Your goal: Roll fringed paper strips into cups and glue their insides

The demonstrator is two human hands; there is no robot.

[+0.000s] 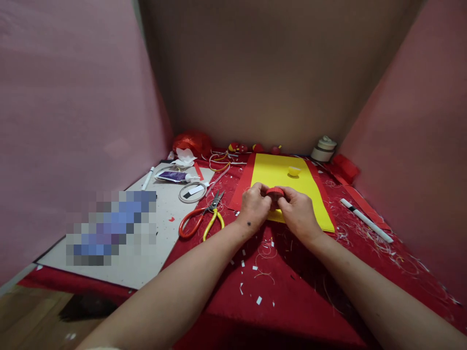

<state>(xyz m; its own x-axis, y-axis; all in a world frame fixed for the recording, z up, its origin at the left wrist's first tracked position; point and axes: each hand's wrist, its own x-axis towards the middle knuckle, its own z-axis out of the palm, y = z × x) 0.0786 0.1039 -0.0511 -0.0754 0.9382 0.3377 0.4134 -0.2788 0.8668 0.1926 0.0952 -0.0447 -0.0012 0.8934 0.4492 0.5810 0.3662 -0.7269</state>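
Note:
Between them, my left hand (254,203) and my right hand (299,208) grip a small round red piece with a ridged edge (275,193). Fingers of both hands are closed on its sides, and its underside is in shadow. My hands are over the near end of a yellow sheet (279,170), which lies on a stack of red sheets (241,189). Farther back on the yellow sheet sits a small yellow cup-shaped piece (294,171). Left of my left hand lie scissors (207,216) with one red and one yellow handle, blades apart.
A grey board (146,262) on the left bears a purple tube (173,176), a ring (192,192) and a white pen (148,178). On the right lies a white marker (367,220). A lidded pot (324,148) stands at the back. Thread and paper scraps litter the red cloth (292,306).

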